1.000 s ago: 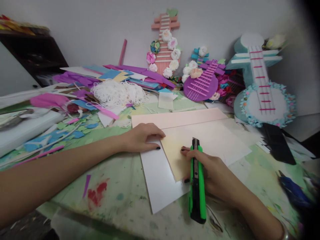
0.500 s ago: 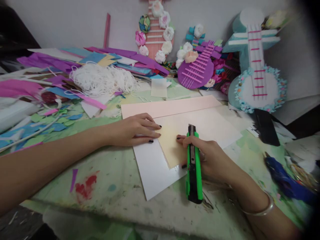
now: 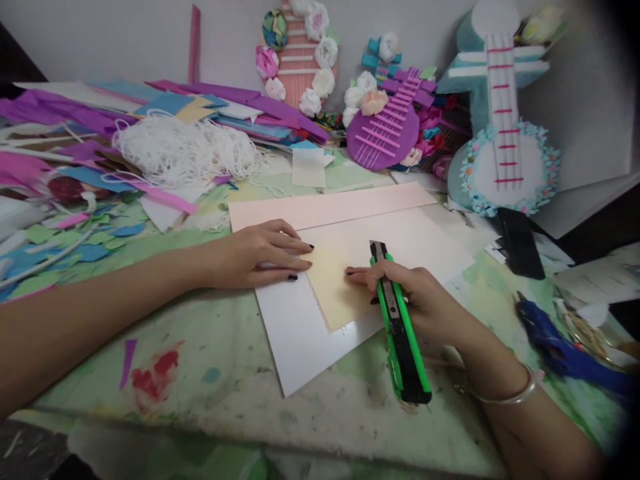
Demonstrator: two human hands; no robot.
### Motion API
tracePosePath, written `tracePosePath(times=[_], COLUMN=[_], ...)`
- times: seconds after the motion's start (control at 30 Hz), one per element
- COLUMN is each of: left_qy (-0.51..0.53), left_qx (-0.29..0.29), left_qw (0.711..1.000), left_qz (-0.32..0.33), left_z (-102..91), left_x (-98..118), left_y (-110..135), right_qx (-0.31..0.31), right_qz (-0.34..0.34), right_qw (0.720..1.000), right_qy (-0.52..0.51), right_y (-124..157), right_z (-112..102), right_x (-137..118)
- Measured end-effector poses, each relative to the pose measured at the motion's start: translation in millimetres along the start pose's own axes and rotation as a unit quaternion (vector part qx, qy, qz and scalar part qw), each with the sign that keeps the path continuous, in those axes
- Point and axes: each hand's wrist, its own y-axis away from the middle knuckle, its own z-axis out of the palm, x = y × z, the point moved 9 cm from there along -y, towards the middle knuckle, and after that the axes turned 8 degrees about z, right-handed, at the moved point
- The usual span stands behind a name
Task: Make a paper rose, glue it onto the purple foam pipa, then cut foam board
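Note:
My left hand (image 3: 265, 253) lies flat with fingers stretched, resting at the left edge of a cream sheet (image 3: 333, 290). That sheet lies on top of a white board (image 3: 285, 340). In my right hand (image 3: 425, 300) is a green and black utility knife (image 3: 400, 327), its blade end pointing away from me and its butt toward me. The right index finger reaches over the cream sheet. How far the blade is out is hard to make out. A pale pink strip (image 3: 330, 207) runs along the far side of the sheets.
A tangle of white string (image 3: 190, 150) and coloured foam scraps (image 3: 240, 100) cover the back left. Purple (image 3: 383, 137) and light blue (image 3: 510, 160) instrument-shaped crafts stand at the back. On the right lie a blue glue gun (image 3: 565, 347) and a black flat piece (image 3: 521, 243).
The utility knife has turned in my right hand, its butt swinging to the right. My left hand stays on the sheet. The whole view has shifted slightly.

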Motion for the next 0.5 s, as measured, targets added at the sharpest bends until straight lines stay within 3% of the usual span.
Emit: tracePosePath(times=[0.5], left_qy=[-0.122], left_qx=[-0.016], left_qw=[0.987], left_qz=[0.098], left_z=[3.5], left_x=[14.1], left_y=[1.5], right_qx=[0.006], right_qz=[-0.021], right_qw=[0.999], right_qy=[-0.031], right_y=[0.2], right_z=[-2.2], right_x=[1.1])
